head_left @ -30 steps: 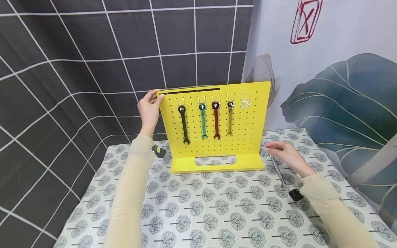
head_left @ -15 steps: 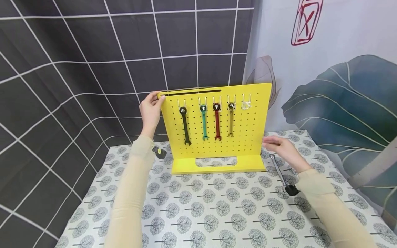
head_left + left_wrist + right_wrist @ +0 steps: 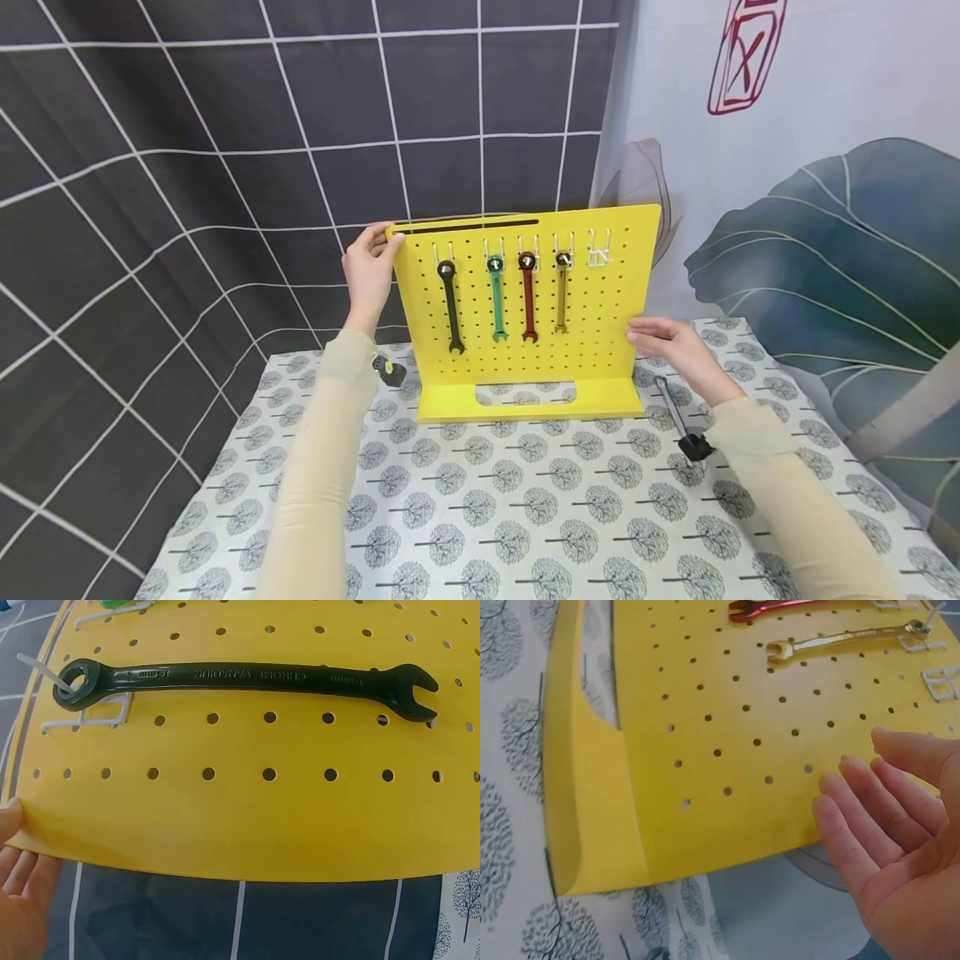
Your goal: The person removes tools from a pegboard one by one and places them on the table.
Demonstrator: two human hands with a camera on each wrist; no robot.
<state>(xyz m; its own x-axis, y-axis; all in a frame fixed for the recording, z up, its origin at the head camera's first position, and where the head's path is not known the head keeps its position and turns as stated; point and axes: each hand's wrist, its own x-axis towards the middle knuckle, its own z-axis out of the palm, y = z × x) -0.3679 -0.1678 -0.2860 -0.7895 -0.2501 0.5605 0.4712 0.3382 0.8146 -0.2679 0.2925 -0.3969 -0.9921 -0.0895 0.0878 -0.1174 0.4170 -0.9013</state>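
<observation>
At the upper left corner of a yellow pegboard (image 3: 450, 405), my left hand (image 3: 369, 273) pinches the edge, thumb in front and fingers behind. My right hand (image 3: 681, 353) is at the board's right edge; in the right wrist view its fingers (image 3: 855, 832) are relaxed, with nothing held between them and the thumb. From white hooks hang a black combination wrench (image 3: 240, 675), a teal wrench (image 3: 497, 302), a red wrench (image 3: 528, 302) and a gold wrench (image 3: 847, 637). A silver wrench (image 3: 673, 407) lies on the table below my right hand, its near end hidden by the wrist camera.
A white hook (image 3: 599, 254) at the board's upper right carries no wrench. The table is covered by a tree-print cloth (image 3: 510, 508). Behind the board hangs a dark grid-patterned curtain (image 3: 435, 100), with a leaf-print backdrop (image 3: 817, 242) to the right.
My right hand has moved left, from over the silver wrench's far end to the board's right edge. My left hand keeps its grip on the corner.
</observation>
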